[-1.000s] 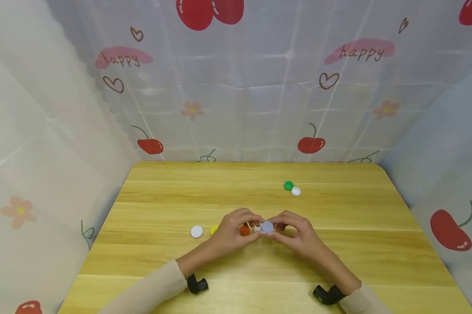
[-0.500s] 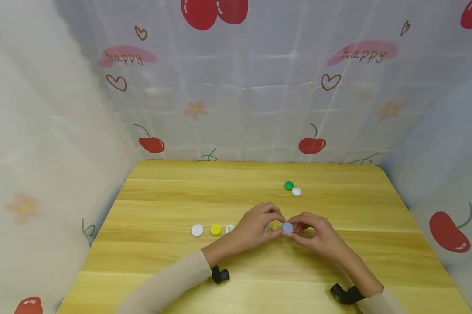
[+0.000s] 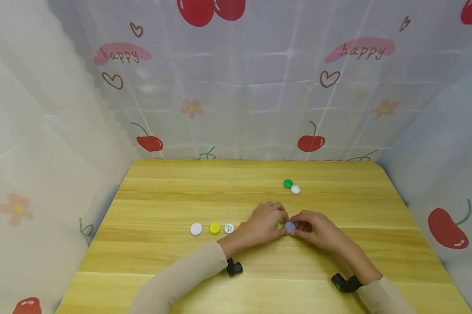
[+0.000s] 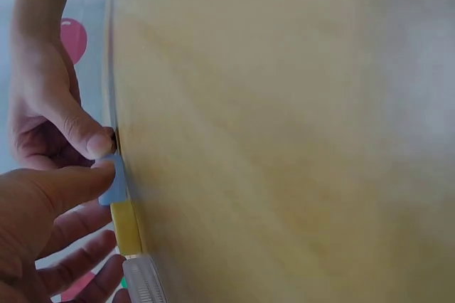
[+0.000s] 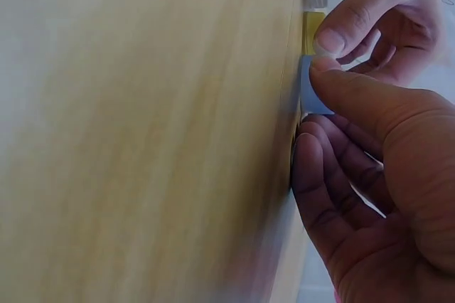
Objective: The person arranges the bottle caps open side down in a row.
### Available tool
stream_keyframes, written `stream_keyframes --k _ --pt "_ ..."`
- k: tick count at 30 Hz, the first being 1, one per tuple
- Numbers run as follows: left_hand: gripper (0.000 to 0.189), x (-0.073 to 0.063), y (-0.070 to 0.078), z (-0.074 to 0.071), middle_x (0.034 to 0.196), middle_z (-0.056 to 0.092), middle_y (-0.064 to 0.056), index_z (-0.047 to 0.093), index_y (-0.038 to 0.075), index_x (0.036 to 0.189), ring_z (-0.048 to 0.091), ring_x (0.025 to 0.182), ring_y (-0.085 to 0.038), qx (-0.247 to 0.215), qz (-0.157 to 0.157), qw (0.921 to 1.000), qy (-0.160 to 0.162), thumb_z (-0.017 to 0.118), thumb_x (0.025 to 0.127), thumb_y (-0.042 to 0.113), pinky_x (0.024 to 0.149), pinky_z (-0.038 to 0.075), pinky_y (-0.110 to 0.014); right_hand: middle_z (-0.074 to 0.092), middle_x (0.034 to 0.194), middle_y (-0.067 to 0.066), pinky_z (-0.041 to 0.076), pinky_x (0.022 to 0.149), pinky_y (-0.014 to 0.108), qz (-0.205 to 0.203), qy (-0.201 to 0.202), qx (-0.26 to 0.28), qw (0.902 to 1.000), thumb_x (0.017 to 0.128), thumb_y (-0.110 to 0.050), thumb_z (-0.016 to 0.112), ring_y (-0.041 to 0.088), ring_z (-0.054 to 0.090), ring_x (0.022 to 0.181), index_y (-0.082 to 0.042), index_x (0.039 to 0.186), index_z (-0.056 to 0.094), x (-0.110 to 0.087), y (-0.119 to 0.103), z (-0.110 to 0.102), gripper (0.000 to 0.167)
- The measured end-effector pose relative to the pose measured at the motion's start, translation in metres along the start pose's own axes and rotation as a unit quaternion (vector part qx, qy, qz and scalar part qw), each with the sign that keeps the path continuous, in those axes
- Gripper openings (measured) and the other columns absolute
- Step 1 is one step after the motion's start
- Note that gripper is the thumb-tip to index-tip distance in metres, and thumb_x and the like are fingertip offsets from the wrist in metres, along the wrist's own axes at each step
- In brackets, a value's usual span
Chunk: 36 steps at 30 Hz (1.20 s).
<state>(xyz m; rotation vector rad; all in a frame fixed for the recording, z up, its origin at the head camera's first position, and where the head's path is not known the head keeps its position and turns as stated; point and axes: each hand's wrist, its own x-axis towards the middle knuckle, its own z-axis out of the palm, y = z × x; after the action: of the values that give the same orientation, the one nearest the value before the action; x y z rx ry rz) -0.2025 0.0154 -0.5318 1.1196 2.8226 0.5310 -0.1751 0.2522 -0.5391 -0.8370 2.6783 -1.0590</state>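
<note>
A lavender-blue bottle cap [image 3: 289, 226] is low at the table surface, between the fingertips of both hands. My left hand [image 3: 265, 223] pinches it from the left, and my right hand [image 3: 318, 229] from the right. In the left wrist view the blue cap [image 4: 114, 183] stands beside a yellow cap [image 4: 126, 228], with a clear ridged cap [image 4: 144, 280] beyond. Left of my hands, a white cap [image 3: 196, 229], a yellow cap [image 3: 214, 229] and a patterned white cap [image 3: 229, 228] lie in a row. My left wrist partly covers an orange cap [image 3: 242, 224].
Farther back on the wooden table [image 3: 181, 187] lie a green cap [image 3: 288, 184] and a small white cap [image 3: 295, 189], touching. A printed curtain [image 3: 240, 109] hangs behind the table's far edge, with more at both sides.
Both hands have moved right with the blue cap and brought it down to the row's right end. The yellow and patterned caps on the left have come into view.
</note>
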Motion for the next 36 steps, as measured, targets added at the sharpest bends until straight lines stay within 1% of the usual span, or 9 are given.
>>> stream_keyframes --k 9,14,17,21,25,28,31,33,36 --pt "0.025 0.006 0.002 -0.002 0.122 0.07 0.01 0.082 0.03 0.115 0.06 0.104 -0.011 -0.015 -0.015 0.9997 -0.015 0.081 0.096 0.047 0.087 0.05 -0.025 0.07 0.097 -0.01 0.058 0.075 0.022 0.015 0.005 -0.001 0.9999 0.099 -0.024 0.081 0.001 0.064 0.085 -0.016 0.121 0.078 -0.001 0.002 -0.004 0.024" --pt "0.031 0.006 0.0 -0.002 0.125 0.069 0.009 0.079 0.029 0.122 0.059 0.107 -0.011 -0.022 -0.014 0.9994 -0.022 0.082 0.095 0.046 0.089 0.052 -0.025 0.068 0.097 -0.007 0.056 0.074 0.022 0.024 0.008 -0.003 0.9997 0.098 -0.026 0.081 0.005 0.062 0.085 -0.015 0.127 0.075 -0.002 0.001 -0.004 0.032" --pt "0.043 0.006 0.0 -0.006 0.13 0.068 0.005 0.075 0.026 0.131 0.058 0.112 -0.013 -0.043 -0.009 0.9981 -0.044 0.083 0.094 0.045 0.094 0.053 -0.026 0.069 0.1 -0.004 0.056 0.075 0.022 0.038 0.009 0.018 0.9991 0.098 -0.029 0.082 0.008 0.063 0.086 -0.013 0.133 0.072 -0.004 0.001 -0.006 0.04" --pt "0.061 0.01 -0.003 -0.017 0.136 0.067 -0.001 0.067 0.018 0.143 0.061 0.119 -0.017 -0.077 -0.004 0.9932 -0.087 0.086 0.092 0.044 0.101 0.054 -0.029 0.071 0.104 0.0 0.057 0.076 0.023 0.063 0.028 0.048 0.9964 0.1 -0.031 0.08 0.01 0.065 0.087 -0.01 0.134 0.071 -0.005 0.003 -0.01 0.041" --pt "0.06 0.023 -0.01 -0.027 0.138 0.069 -0.003 0.065 0.016 0.145 0.066 0.124 -0.019 -0.117 -0.026 0.9873 -0.105 0.083 0.095 0.043 0.104 0.056 -0.031 0.073 0.108 0.003 0.058 0.081 0.022 0.099 0.064 0.049 0.9918 0.103 -0.035 0.075 0.011 0.068 0.093 -0.008 0.132 0.071 0.002 0.01 -0.014 0.04" --pt "0.052 0.038 -0.016 -0.032 0.138 0.071 -0.004 0.066 0.014 0.143 0.068 0.125 -0.019 -0.17 -0.058 0.979 -0.096 0.077 0.1 0.041 0.104 0.058 -0.033 0.073 0.117 0.009 0.059 0.086 0.025 0.122 0.089 0.038 0.9878 0.103 -0.037 0.076 0.016 0.07 0.101 -0.007 0.133 0.07 0.011 0.019 -0.019 0.043" --pt "0.048 0.054 -0.023 -0.034 0.137 0.073 -0.005 0.067 0.011 0.143 0.069 0.125 -0.019 -0.208 -0.09 0.97 -0.088 0.074 0.103 0.037 0.106 0.058 -0.034 0.07 0.123 0.016 0.061 0.09 0.034 0.129 0.101 0.027 0.986 0.101 -0.034 0.078 0.024 0.07 0.105 -0.002 0.138 0.066 0.023 0.027 -0.024 0.05" --pt "0.047 0.062 -0.027 -0.033 0.136 0.073 -0.005 0.067 0.009 0.143 0.069 0.125 -0.019 -0.212 -0.106 0.9677 -0.087 0.073 0.104 0.035 0.107 0.057 -0.033 0.068 0.125 0.02 0.061 0.092 0.041 0.132 0.101 0.023 0.9859 0.101 -0.03 0.079 0.028 0.07 0.106 0.001 0.143 0.061 0.031 0.031 -0.026 0.056" --pt "0.045 0.073 -0.033 -0.031 0.133 0.075 -0.006 0.068 0.007 0.142 0.07 0.124 -0.02 -0.212 -0.125 0.9658 -0.081 0.074 0.103 0.03 0.108 0.057 -0.033 0.066 0.123 0.021 0.059 0.091 0.042 0.147 0.102 0.016 0.9837 0.1 -0.026 0.08 0.028 0.069 0.104 0.003 0.148 0.056 0.043 0.036 -0.029 0.061"
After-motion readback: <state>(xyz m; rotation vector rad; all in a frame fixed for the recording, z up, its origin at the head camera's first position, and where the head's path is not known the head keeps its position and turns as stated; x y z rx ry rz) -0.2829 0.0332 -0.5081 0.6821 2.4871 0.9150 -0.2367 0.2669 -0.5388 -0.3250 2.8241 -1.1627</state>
